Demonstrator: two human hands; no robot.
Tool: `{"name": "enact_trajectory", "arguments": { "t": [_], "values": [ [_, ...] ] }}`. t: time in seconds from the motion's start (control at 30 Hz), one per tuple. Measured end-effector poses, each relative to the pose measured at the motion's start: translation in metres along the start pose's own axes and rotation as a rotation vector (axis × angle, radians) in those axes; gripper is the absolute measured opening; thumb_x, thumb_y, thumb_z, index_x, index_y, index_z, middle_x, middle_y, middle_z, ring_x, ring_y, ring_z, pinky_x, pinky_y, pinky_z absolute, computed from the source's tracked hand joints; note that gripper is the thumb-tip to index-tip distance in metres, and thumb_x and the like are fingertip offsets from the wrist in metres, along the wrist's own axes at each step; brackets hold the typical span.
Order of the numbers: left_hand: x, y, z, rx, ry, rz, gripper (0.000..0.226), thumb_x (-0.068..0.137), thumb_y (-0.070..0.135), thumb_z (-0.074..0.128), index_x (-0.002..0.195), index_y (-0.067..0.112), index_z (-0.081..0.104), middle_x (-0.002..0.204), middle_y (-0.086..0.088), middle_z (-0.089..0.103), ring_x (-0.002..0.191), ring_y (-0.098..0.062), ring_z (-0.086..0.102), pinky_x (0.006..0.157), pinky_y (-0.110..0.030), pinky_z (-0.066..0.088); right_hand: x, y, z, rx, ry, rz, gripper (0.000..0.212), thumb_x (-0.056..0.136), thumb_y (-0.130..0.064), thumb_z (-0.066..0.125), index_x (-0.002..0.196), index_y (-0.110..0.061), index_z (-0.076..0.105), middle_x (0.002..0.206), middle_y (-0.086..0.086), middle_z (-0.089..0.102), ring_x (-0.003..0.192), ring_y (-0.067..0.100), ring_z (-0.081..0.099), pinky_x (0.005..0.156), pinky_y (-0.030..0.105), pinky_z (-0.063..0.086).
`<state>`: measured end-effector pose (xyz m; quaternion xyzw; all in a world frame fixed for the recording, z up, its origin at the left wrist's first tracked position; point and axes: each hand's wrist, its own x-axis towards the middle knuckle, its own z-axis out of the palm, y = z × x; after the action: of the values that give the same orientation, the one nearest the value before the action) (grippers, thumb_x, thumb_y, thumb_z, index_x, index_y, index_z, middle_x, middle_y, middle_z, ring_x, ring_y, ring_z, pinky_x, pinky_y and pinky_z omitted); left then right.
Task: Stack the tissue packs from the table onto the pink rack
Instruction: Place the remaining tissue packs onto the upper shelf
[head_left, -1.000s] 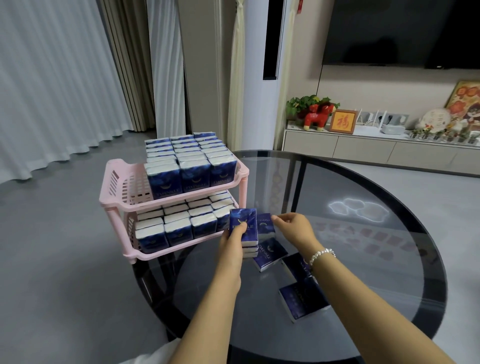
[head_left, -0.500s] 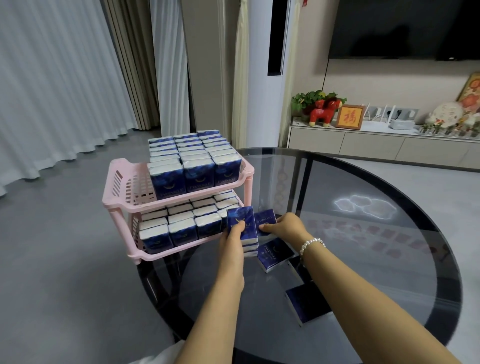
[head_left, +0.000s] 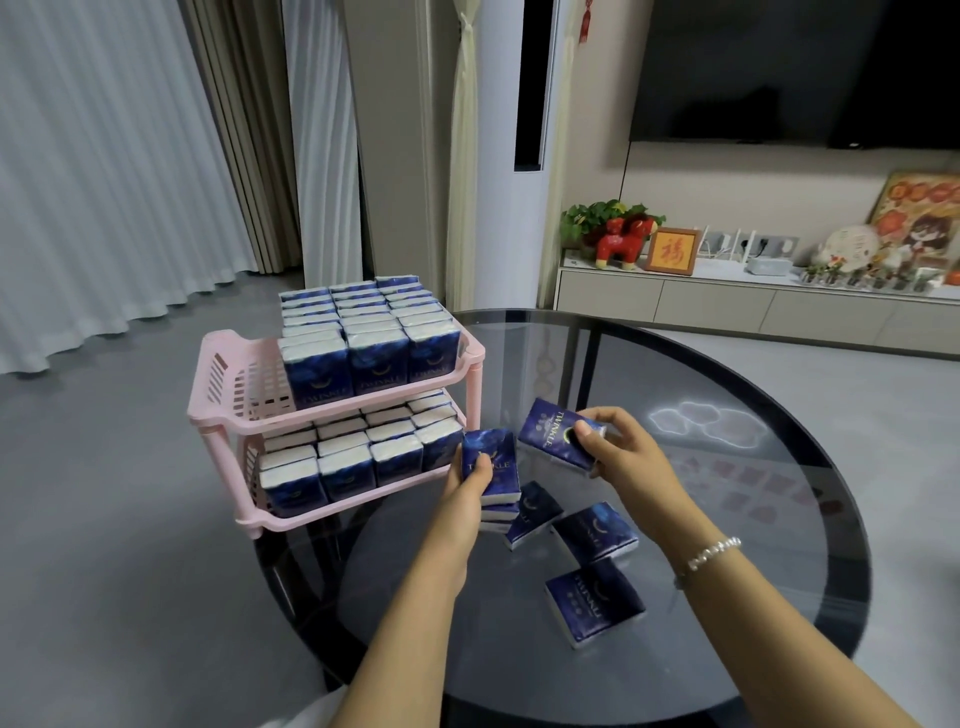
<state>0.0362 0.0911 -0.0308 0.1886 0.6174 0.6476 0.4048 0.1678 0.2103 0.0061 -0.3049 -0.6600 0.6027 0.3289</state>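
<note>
From the head camera, a round dark glass table (head_left: 779, 467) fills the lower right, and a two-tier pink rack (head_left: 332, 410) stands at its nine o'clock edge. The rack's upper tier carries three rows of blue tissue packs (head_left: 371, 338) standing upright and packed tight toward the right side, while its left part shows bare slotted plastic; the lower tier holds further rows of packs (head_left: 363, 457) across its width. At the centre of the frame the left hand (head_left: 470, 483) grips a small stack of packs (head_left: 493, 475), thumb curled over the blue face of the top one and fingers wrapped behind, the stack just beside the lower tier's right corner. The right hand (head_left: 618, 452), at about two o'clock from the left, pinches a single pack (head_left: 556, 434) between thumb and curled fingers, holding it tilted and lifted off the glass, near the stack but apart from it. A beaded bracelet (head_left: 709, 553) circles the right wrist. Three loose packs lie flat on the table at five o'clock from the hands: one (head_left: 535, 514) touching the underside of the stack, one (head_left: 595, 532) beside it, and one (head_left: 595, 603) nearest the person. Beyond the table at one o'clock, a low cabinet (head_left: 727, 312) bears a red toy horse (head_left: 621, 244) and a framed picture (head_left: 671, 252).
</note>
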Motion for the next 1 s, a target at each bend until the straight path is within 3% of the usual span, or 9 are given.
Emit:
{"name": "enact_trajectory", "arguments": {
  "t": [0.13,0.23,0.3,0.43,0.53,0.63,0.77,0.9,1.0],
  "values": [
    [-0.002,0.001,0.002,0.01,-0.004,-0.042,0.044,0.094,0.04,0.049,0.134,0.024,0.051,0.13,-0.005,0.06,0.124,-0.026,0.052,0.111,-0.048,0.033,-0.006,-0.01,0.0,0.0,-0.171,-0.038,0.02,0.095,-0.02,0.05,0.107,-0.021,0.065,0.09,0.005,0.067,0.08,0.012,0.063,0.076,0.025,0.05],
    [-0.003,0.002,0.004,-0.005,-0.007,-0.042,0.032,0.095,0.033,0.045,0.119,0.02,0.062,0.099,-0.002,0.072,0.093,-0.02,0.065,0.081,-0.034,0.049,-0.006,-0.017,0.006,-0.16,-0.224,-0.079,0.026,0.096,-0.021,0.05,0.114,-0.033,0.064,0.1,0.009,0.067,0.093,0.016,0.065,0.087,0.024,0.052],
    [-0.005,0.003,0.004,-0.038,-0.032,-0.047,0.027,0.095,0.03,0.044,0.111,0.02,0.064,0.085,0.001,0.073,0.078,-0.015,0.065,0.067,-0.029,0.046,-0.003,-0.021,0.013,-0.34,-0.208,-0.12,0.028,0.095,-0.025,0.053,0.118,-0.038,0.061,0.108,0.002,0.066,0.096,0.01,0.062,0.084,0.017,0.049],
    [-0.011,0.005,0.002,-0.05,-0.115,-0.047,0.036,0.094,0.048,0.045,0.1,0.023,0.07,0.084,0.002,0.076,0.083,-0.016,0.067,0.078,-0.033,0.048,0.004,-0.022,0.027,-0.661,-0.165,-0.238,0.033,0.092,-0.032,0.055,0.125,-0.03,0.059,0.106,-0.002,0.057,0.097,0.01,0.055,0.084,0.022,0.043],
    [-0.014,0.009,-0.002,-0.015,-0.172,-0.002,0.044,0.08,0.061,0.058,0.114,0.034,0.065,0.105,0.003,0.074,0.104,-0.018,0.066,0.098,-0.043,0.045,0.005,-0.023,0.038,-0.592,-0.147,-0.268,0.032,0.088,-0.034,0.061,0.12,-0.028,0.063,0.099,0.0,0.058,0.094,0.01,0.056,0.083,0.022,0.042],
    [-0.021,0.014,-0.01,-0.048,-0.209,0.012,0.038,0.083,0.042,0.064,0.119,0.03,0.063,0.107,-0.002,0.073,0.107,-0.024,0.065,0.1,-0.047,0.043,-0.002,-0.024,0.048,-0.394,-0.149,-0.21,0.035,0.085,-0.039,0.063,0.119,-0.03,0.063,0.103,-0.007,0.063,0.097,0.005,0.058,0.082,0.017,0.044],
    [-0.03,0.018,-0.045,-0.117,-0.161,0.048,0.044,0.075,0.041,0.066,0.115,0.021,0.066,0.107,-0.009,0.072,0.1,-0.026,0.064,0.093,-0.044,0.046,-0.013,-0.014,0.057,-0.119,-0.335,0.174,0.08,0.063,-0.071,0.067,0.131,-0.031,0.052,0.124,-0.005,0.06,0.113,0.014,0.057,0.094,0.029,0.048],
    [-0.041,0.016,-0.072,-0.087,-0.178,0.127,0.057,0.077,0.037,0.057,0.13,0.018,0.055,0.117,-0.005,0.069,0.105,-0.017,0.065,0.085,-0.031,0.05,-0.026,-0.005,0.077,0.033,-0.637,0.258,0.042,0.075,-0.046,0.068,0.114,-0.03,0.061,0.111,-0.001,0.07,0.107,0.02,0.064,0.092,0.032,0.05],
    [-0.045,0.011,-0.083,-0.032,-0.198,0.163,0.067,0.075,0.028,0.067,0.138,0.017,0.046,0.121,-0.003,0.067,0.106,-0.014,0.065,0.085,-0.025,0.051,-0.028,0.001,0.089,0.086,-0.673,0.188,0.048,0.077,-0.03,0.07,0.123,-0.024,0.057,0.113,-0.001,0.069,0.103,0.014,0.065,0.081,0.025,0.051]
  ]
}}
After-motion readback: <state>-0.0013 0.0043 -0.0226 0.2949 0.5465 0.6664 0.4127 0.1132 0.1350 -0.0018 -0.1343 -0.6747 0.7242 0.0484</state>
